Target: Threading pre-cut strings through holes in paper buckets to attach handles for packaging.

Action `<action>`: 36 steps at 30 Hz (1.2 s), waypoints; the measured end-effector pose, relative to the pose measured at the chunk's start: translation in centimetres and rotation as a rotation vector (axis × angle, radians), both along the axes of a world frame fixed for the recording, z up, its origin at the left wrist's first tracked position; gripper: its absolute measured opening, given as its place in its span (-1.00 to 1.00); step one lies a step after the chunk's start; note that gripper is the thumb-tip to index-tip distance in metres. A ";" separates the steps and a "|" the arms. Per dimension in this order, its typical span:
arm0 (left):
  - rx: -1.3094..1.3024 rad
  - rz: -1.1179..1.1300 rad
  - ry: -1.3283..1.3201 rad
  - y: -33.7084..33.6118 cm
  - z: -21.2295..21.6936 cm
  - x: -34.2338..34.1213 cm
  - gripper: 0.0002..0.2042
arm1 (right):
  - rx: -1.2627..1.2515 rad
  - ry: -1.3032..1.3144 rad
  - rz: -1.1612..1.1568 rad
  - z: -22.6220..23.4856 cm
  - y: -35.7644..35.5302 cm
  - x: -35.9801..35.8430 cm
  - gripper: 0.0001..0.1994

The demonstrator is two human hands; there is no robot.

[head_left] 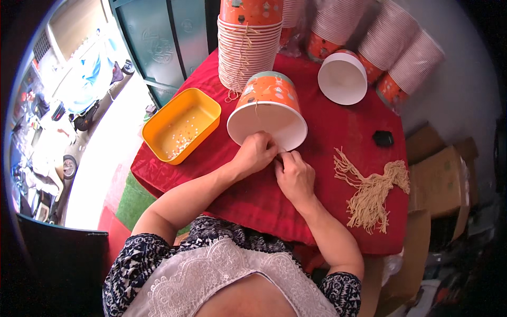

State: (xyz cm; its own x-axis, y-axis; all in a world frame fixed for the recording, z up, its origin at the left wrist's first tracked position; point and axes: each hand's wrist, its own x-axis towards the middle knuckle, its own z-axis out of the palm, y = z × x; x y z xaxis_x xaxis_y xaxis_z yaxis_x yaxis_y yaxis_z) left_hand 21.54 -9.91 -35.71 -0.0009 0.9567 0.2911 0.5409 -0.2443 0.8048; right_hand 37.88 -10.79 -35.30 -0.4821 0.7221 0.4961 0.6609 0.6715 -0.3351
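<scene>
An orange patterned paper bucket (269, 95) lies tipped on its side, its white mouth facing me. A short cord (256, 109) hangs at the upper rim. Both hands meet at the lower rim with fingertips close together. My left hand (257, 152) pinches just inside the mouth, and my right hand (294, 177) is closed beside it; whatever is between their fingers is too small and hidden to name. Off to the right lies a loose bundle of beige cords (372, 195).
A yellow tray (203, 140) with small white bits stands left on the red tablecloth (327, 211). Behind rises a tall stack of buckets (249, 53) with cords hanging. Another bucket (342, 79) lies at the back right near wrapped stacks (388, 37). A small black object (383, 138) sits near the right edge.
</scene>
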 end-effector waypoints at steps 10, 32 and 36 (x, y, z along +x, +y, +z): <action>-0.041 0.002 0.003 0.3 0.1 0.0 -0.82 | 0.045 -0.024 -0.001 -0.8 0.6 -0.4 -0.78; 0.083 0.019 0.049 0.2 -0.3 0.2 -0.89 | 0.147 -0.051 0.037 -1.0 0.1 0.0 -0.95; 0.069 0.027 0.021 -0.4 0.5 0.1 -0.92 | 0.148 -0.013 0.054 -0.1 -0.2 -0.2 -0.91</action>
State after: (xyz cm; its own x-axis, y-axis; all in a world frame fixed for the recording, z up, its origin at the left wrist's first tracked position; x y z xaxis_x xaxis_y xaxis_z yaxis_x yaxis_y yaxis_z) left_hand 21.62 -10.34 -35.17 -0.0191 0.9340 0.3569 0.5648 -0.2845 0.7746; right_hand 37.68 -11.01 -35.45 -0.5254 0.6142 0.5888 0.6259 0.7478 -0.2216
